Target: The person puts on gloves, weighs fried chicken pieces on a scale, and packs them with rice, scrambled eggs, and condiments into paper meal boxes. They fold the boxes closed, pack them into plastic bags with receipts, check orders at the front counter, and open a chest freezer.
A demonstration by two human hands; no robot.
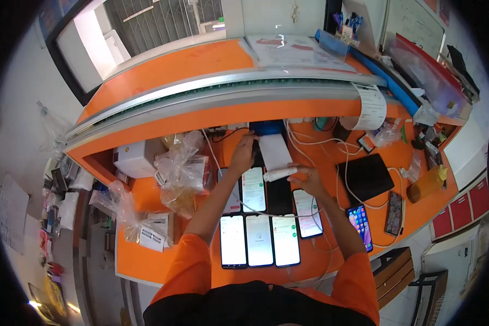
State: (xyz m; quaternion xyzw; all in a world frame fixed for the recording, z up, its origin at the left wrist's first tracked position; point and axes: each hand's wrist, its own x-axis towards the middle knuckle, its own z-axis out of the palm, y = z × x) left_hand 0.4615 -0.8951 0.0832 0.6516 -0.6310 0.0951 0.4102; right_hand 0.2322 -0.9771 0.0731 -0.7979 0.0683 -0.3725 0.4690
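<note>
A flat white box [275, 151] is held between both hands over the back middle of the orange desk, its narrow printed side [280, 174] facing me. My left hand [243, 155] has its fingers at the box's far left corner. My right hand [307, 181] grips the near right corner, thumb and fingers closed. Under and in front of the box lie several phones with lit screens, among them a phone [254, 190] left of the right hand and a phone [308, 213] just below it. A dark phone [279, 196] lies beneath the box's near end.
White cables [346, 179] cross the desk to a lit phone [358, 225] and a phone [394, 213] at right. A black tablet-like slab [366, 176] and a yellow bottle [426, 187] stand further right. Plastic-wrapped parcels [185, 173] crowd the left. An orange shelf [223, 117] overhangs the back.
</note>
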